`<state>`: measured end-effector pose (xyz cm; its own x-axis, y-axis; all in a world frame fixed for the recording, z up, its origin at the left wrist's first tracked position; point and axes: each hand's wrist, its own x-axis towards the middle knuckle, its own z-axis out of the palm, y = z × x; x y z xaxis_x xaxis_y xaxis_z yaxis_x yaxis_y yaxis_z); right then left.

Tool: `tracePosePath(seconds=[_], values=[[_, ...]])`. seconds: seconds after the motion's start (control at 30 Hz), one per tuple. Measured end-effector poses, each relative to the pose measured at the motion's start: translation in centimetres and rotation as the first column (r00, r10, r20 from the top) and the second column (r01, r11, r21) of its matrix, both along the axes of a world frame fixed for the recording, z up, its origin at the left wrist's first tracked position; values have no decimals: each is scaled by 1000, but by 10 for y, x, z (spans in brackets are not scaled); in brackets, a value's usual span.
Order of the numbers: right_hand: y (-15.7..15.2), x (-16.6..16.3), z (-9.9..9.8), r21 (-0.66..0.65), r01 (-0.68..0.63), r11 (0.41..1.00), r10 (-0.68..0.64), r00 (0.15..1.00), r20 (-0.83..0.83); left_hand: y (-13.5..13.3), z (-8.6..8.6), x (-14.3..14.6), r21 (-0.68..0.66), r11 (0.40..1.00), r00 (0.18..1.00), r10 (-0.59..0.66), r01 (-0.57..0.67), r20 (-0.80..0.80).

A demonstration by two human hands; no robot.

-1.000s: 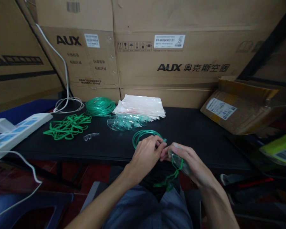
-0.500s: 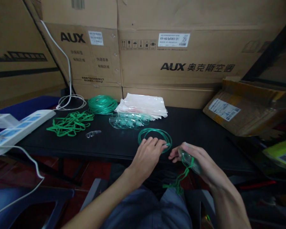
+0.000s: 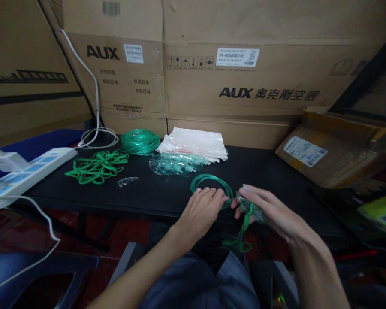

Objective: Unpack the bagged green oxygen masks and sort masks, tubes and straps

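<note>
My right hand (image 3: 266,209) grips a clear plastic mask (image 3: 251,209) at the table's front edge; a green elastic strap (image 3: 241,234) hangs from the mask toward my lap. My left hand (image 3: 202,207) is closed in a pinch on the end of a coil of green tubing (image 3: 211,182), right beside the mask. The coil lies flat on the black table (image 3: 270,176) just beyond my fingers.
Further back lie a stack of clear bags (image 3: 193,143), several clear masks (image 3: 171,165), a larger green tubing coil (image 3: 140,141), a heap of green straps (image 3: 97,166) and a small clear piece (image 3: 127,181). A white power strip (image 3: 25,171) sits left; cardboard boxes (image 3: 244,81) stand behind.
The tubing coil now lies further onto the table. Both hands have shifted slightly right, with the left fingertips staying by the mask. The strap still dangles.
</note>
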<state>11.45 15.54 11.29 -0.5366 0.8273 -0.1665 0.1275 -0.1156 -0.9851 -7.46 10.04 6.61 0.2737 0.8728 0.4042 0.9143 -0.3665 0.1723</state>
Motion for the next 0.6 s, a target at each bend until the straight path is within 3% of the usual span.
tracePosePath(seconds=[0.1,0.17,0.4,0.6], values=[[20,2,3,140,-73,987,55,990,128,2,6,-18,-38,990,987,-135,138,85],[30,1,0,151,-138,979,113,981,161,3,9,-25,-58,983,973,-165,176,161],[33,4,-17,159,-211,964,183,967,174,5,9,-23,-97,986,952,-101,135,290],[30,3,-17,198,-246,949,185,941,282,6,9,-24,-123,985,942,-74,119,326]])
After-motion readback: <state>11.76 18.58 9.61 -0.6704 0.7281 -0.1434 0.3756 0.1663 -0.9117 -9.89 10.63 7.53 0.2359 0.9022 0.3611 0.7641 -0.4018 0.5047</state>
